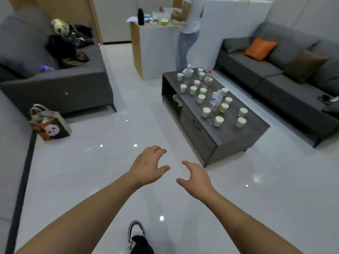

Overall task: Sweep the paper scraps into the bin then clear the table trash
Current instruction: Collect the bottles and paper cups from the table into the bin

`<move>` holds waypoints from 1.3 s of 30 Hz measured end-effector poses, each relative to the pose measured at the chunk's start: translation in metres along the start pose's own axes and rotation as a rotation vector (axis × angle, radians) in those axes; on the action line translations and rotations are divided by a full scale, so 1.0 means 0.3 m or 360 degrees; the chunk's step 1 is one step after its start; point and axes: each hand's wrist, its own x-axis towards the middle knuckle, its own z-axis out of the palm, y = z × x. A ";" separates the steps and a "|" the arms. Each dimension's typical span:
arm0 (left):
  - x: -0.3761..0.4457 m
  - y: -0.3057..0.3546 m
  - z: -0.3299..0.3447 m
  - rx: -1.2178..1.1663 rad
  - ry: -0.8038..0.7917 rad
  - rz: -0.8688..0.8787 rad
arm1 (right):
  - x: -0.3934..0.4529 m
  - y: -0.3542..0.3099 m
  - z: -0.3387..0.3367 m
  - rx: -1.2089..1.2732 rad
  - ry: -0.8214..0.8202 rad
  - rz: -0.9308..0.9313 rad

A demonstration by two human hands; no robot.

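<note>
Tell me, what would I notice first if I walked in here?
Two bare arms reach out low in the middle, the left hand and right hand open over the shiny floor. To the right, a dark table is dotted with paper cups and bottles. An orange cushion glows on the right sofa.

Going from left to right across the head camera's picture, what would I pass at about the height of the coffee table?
Panda tote bag → left grey sofa → coffee table with paper cups and plastic bottles → right grey sofa.
</note>
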 end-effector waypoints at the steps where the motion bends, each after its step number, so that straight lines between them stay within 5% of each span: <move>1: 0.092 0.033 0.021 -0.0002 -0.0036 0.0087 | 0.040 0.045 -0.033 0.0034 0.0048 0.0079; 8: 0.710 0.127 0.134 0.0006 -0.0270 0.0500 | 0.414 0.220 -0.227 0.0133 0.0278 0.0461; 17: 1.504 0.071 -0.004 -0.0034 -0.0291 0.0644 | 1.011 0.173 -0.495 0.0244 0.0342 0.0683; 39: 2.880 0.005 0.193 -0.0024 -0.0458 -0.0043 | 2.417 0.597 -0.882 0.0780 0.0205 0.0984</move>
